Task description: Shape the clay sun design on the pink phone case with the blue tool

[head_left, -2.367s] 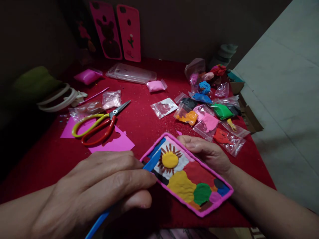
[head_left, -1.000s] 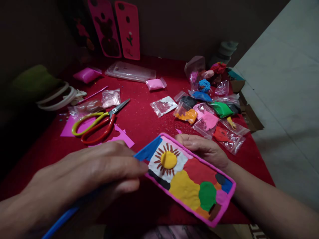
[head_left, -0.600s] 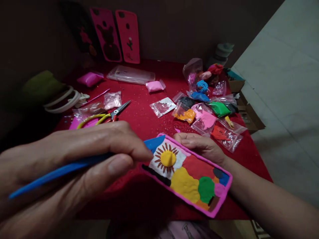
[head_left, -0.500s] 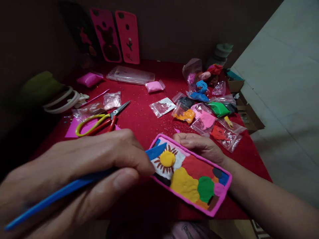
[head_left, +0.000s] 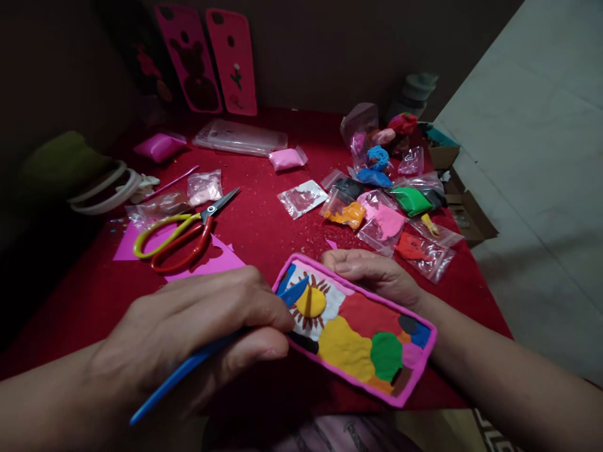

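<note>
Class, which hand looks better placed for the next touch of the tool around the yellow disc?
Left, probably: the left hand grips the blue tool, its blade by the yellow disc, while the right hand holds the panel's far edge.

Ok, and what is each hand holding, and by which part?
The left hand holds the blue tool just behind its blade; the right hand holds the pink-rimmed case by its far long edge.
</note>
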A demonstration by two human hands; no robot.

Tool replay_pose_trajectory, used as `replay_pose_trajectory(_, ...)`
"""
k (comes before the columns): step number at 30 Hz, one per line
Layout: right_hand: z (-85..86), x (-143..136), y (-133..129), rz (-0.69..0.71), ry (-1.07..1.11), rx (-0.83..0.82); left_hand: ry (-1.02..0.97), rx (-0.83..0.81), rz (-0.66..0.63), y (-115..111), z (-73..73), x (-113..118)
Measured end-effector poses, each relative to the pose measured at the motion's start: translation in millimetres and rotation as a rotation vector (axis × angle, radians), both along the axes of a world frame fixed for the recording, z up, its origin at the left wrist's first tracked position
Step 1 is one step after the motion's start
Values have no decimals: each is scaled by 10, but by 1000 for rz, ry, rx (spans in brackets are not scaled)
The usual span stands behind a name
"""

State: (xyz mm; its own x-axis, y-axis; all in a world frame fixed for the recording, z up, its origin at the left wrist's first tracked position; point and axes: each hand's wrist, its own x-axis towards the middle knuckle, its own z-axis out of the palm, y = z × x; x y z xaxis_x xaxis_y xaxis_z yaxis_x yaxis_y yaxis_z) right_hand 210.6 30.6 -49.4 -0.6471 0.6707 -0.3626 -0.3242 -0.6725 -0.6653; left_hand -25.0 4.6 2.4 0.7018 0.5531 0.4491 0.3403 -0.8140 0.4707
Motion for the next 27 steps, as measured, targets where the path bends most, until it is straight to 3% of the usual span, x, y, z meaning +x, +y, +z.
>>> replay_pose_trajectory(10, 1, -17, -1, 10, 14, -21, 38, 46, 170, -122, -133, 42)
replay_pose_trajectory(23, -15, -13, 4, 16, 19, -32, 59, 45, 81, -84, -109, 47)
replay_pose_trajectory(27, -25, -12, 0, 10, 21, -24, 46, 70, 132, -124, -137, 59)
